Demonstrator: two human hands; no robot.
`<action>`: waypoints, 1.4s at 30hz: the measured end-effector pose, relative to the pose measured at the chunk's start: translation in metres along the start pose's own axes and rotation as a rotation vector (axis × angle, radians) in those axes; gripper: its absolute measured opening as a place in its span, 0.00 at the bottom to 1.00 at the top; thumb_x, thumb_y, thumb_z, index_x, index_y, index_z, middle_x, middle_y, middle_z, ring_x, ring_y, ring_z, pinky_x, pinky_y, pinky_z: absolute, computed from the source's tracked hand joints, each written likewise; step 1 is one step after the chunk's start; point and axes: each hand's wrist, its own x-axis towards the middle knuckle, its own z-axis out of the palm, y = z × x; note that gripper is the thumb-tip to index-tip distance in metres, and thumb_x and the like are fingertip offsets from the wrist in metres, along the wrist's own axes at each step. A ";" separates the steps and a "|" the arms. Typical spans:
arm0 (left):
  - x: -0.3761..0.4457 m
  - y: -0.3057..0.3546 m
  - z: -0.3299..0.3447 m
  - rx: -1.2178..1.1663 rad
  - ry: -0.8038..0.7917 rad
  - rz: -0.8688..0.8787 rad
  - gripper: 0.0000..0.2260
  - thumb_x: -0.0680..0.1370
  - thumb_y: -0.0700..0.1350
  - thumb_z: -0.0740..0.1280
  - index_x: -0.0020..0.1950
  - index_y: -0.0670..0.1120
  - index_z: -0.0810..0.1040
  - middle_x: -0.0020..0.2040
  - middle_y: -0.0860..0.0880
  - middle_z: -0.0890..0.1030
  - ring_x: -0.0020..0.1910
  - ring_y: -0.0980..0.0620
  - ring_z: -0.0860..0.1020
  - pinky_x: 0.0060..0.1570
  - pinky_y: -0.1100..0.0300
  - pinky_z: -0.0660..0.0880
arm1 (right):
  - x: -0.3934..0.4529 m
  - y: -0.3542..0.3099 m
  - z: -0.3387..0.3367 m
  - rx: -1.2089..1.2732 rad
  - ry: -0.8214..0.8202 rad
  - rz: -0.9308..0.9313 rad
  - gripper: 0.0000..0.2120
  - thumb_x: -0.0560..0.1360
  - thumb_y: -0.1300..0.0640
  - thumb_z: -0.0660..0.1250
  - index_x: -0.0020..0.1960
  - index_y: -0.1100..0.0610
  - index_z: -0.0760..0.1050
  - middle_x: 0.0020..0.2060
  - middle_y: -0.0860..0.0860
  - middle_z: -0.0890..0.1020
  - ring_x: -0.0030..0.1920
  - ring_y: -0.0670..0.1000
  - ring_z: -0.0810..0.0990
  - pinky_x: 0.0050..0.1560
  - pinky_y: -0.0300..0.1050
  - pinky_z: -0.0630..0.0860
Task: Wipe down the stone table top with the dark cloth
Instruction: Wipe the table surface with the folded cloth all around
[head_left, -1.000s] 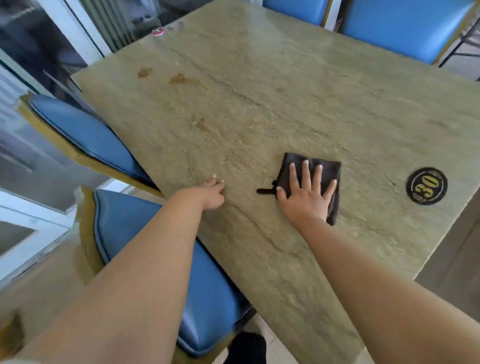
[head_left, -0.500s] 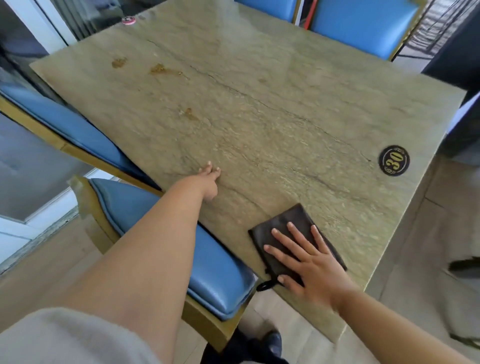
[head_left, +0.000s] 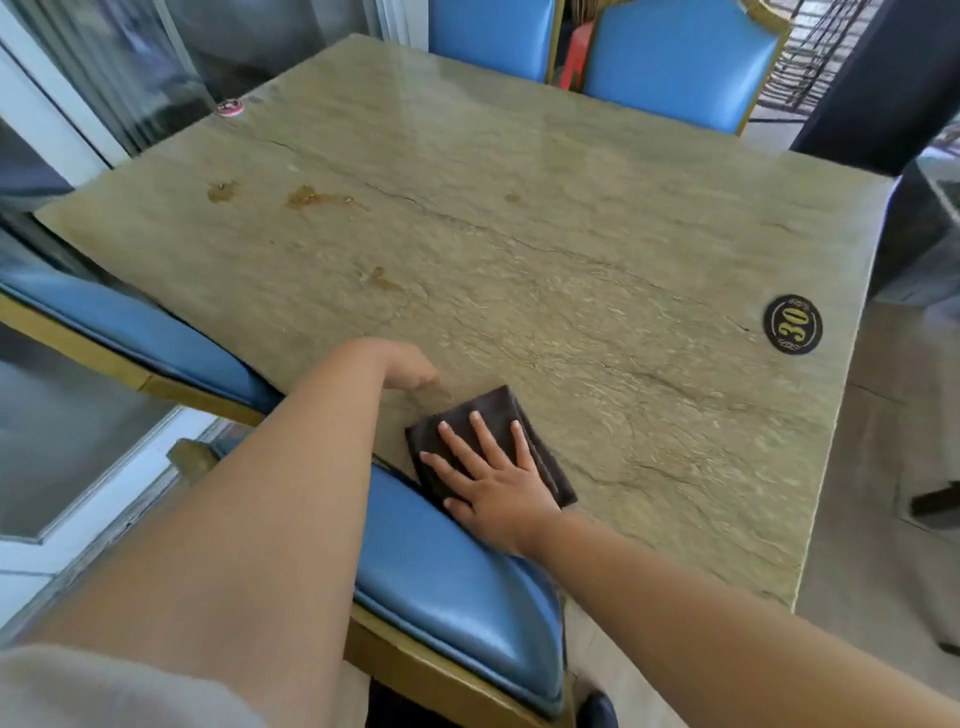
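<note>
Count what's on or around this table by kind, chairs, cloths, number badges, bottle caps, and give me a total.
Blue chairs: 4
Dark cloth: 1
Number badge, marked 30: 1
Small red and white cap, far corner: 1
Total: 7

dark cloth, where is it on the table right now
In the head view the dark cloth lies flat under the right hand at the stone table top's near left edge, just right of the left hand.
</note>
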 end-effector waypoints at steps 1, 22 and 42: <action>0.006 -0.011 -0.005 -0.017 0.020 0.039 0.20 0.82 0.37 0.54 0.74 0.39 0.66 0.74 0.40 0.66 0.72 0.43 0.66 0.64 0.58 0.63 | 0.008 0.005 -0.001 -0.042 0.010 -0.094 0.26 0.80 0.41 0.48 0.76 0.37 0.45 0.78 0.43 0.42 0.75 0.54 0.31 0.70 0.67 0.32; 0.130 -0.157 -0.023 -0.070 0.292 0.103 0.38 0.77 0.68 0.51 0.78 0.55 0.34 0.77 0.53 0.30 0.77 0.47 0.33 0.74 0.41 0.38 | 0.133 0.014 -0.024 -0.073 0.089 0.167 0.29 0.76 0.31 0.46 0.75 0.33 0.42 0.78 0.42 0.45 0.77 0.54 0.37 0.71 0.66 0.35; 0.139 -0.158 -0.042 -0.002 -0.018 0.143 0.41 0.76 0.71 0.47 0.71 0.54 0.21 0.66 0.51 0.15 0.69 0.42 0.20 0.69 0.35 0.30 | 0.226 0.068 -0.079 0.422 0.265 0.584 0.27 0.79 0.58 0.55 0.73 0.36 0.59 0.76 0.38 0.53 0.77 0.43 0.41 0.74 0.51 0.33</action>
